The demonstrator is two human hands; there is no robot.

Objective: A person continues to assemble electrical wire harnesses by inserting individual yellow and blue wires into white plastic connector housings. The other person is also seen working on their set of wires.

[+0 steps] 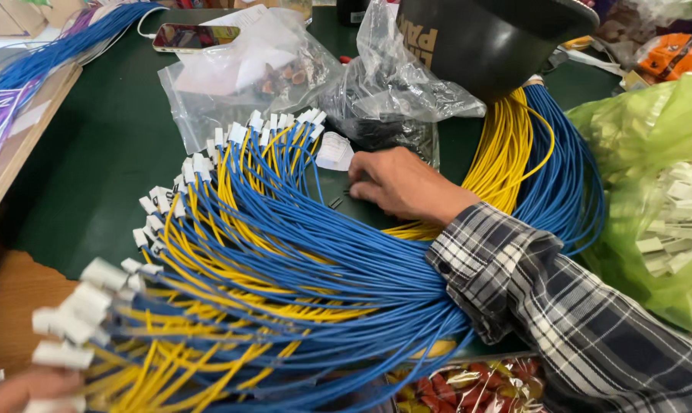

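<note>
Head view shows the right hand [398,183] resting palm-down, fingers loosely together, on the green table [94,160] beside the fanned blue and yellow wire bundle [285,260], while the left hand [17,386] grips its white connector ends [74,321] at bottom left, finger state indiscernible.

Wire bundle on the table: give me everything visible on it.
The wire bundle is a thick fan of thin blue and yellow insulated wires, each ending in a small white plastic connector. The ends spread in an arc over the dark green table; the far side loops round near a black hat. The right hand lies palm down across it, plaid sleeve resting on the wires. The left hand touches the nearest connectors at the lower left edge.
</note>
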